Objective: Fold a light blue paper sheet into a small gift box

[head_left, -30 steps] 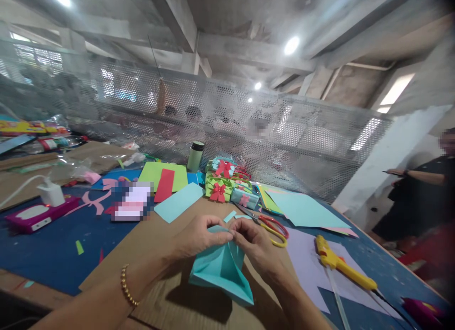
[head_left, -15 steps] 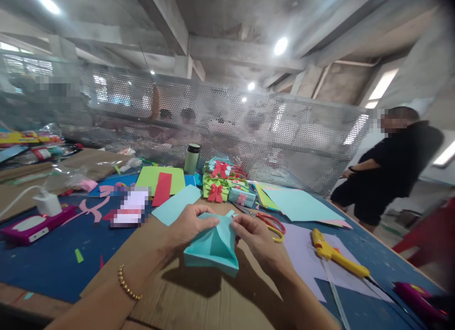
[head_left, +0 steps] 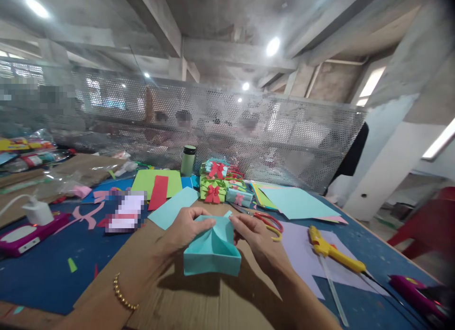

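Note:
A half-folded teal paper box (head_left: 212,252) stands on the brown cardboard sheet (head_left: 185,301) in front of me. My left hand (head_left: 185,227) pinches its far left rim, fingers closed on the paper. My right hand (head_left: 253,234) pinches the far right rim the same way. The box's open side faces up and its near wall stands upright. A gold bead bracelet sits on my left wrist.
Red-and-yellow scissors (head_left: 267,222) lie just right of my hands, a yellow glue gun (head_left: 332,252) further right. Finished gift boxes with red bows (head_left: 216,185), a green cup (head_left: 188,159) and coloured paper sheets (head_left: 296,204) lie behind. A pink device (head_left: 24,230) sits at left.
The teal paper has gone from a tilted, pointed shape to a squared box with an upright front wall. A person in black at right has walked behind the mesh screen.

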Motion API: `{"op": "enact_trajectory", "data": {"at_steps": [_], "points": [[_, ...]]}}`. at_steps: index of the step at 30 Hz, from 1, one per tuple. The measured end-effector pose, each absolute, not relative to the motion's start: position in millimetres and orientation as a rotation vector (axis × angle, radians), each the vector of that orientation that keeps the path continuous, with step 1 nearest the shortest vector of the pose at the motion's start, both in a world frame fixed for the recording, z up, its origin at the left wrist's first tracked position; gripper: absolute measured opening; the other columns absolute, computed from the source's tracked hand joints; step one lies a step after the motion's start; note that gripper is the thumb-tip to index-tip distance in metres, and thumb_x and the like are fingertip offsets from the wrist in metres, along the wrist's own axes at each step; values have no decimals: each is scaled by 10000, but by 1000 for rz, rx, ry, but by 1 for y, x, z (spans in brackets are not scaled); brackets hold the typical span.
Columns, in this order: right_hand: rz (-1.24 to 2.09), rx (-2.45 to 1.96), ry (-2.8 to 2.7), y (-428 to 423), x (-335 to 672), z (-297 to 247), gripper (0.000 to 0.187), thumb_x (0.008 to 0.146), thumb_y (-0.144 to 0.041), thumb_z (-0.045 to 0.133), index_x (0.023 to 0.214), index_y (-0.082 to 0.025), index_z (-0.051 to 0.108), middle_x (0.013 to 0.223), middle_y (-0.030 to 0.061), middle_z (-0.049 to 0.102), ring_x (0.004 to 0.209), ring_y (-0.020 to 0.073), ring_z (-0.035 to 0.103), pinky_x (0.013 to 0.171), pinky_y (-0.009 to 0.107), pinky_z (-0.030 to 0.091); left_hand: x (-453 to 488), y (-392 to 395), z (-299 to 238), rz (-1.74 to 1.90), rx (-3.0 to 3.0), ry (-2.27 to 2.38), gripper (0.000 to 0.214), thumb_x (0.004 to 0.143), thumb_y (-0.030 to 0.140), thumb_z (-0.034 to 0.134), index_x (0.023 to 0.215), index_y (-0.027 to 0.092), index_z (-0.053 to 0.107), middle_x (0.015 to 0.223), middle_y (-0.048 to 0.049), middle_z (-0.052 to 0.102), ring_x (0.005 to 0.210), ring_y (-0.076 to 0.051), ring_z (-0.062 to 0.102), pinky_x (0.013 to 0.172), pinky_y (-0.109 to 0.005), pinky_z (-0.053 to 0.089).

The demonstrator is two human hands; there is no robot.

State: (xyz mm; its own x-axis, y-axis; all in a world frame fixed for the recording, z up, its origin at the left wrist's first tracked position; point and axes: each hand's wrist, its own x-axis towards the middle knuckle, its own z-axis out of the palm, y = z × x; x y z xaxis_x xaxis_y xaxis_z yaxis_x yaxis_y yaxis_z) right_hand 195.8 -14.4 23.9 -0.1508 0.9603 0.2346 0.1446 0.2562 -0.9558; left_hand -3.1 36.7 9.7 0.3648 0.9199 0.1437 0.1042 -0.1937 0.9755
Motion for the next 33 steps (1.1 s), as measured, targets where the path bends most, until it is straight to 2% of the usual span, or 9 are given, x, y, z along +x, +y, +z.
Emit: {"op": "enact_trajectory", "data": {"at_steps": [7,14,19,24,33], "points": [[883,-1156,-1560,-5,198,10,352,802,-496,654,718,-154,624,631,-16,502,591,118,438,557,247,339,1,33,11,992,1654,912,324,712,428,709,808,120,686,712,-9,610,630,-120,491,579,-225,379],[703,-1208,-1516,-6,201,18,364,786,-514,617,683,-166,589,618,-19,467,588,123,414,554,248,334,8,37,2,1109,1462,774,453,692,416,759,1033,135,661,886,-44,655,731,-140,557,639,-230,436],[609,-1254,-1536,-3,206,18,344,803,-495,579,694,-169,587,634,-7,494,598,136,436,552,253,351,7,39,1,1098,1349,834,399,744,482,690,904,116,685,706,-10,593,576,-102,485,492,-201,353],[510,-1279,-1580,-1,208,14,341,824,-478,554,701,-164,595,640,1,500,613,144,454,572,261,360,6,42,2,1184,1412,904,295,696,404,697,762,118,663,580,22,545,505,-91,440,459,-204,330],[510,-1306,-1588,-5,205,19,342,824,-473,542,701,-159,599,609,-7,491,573,134,450,541,255,359,3,44,2,1204,1491,867,260,735,381,672,784,126,670,612,14,568,534,-97,461,483,-204,353]]}}
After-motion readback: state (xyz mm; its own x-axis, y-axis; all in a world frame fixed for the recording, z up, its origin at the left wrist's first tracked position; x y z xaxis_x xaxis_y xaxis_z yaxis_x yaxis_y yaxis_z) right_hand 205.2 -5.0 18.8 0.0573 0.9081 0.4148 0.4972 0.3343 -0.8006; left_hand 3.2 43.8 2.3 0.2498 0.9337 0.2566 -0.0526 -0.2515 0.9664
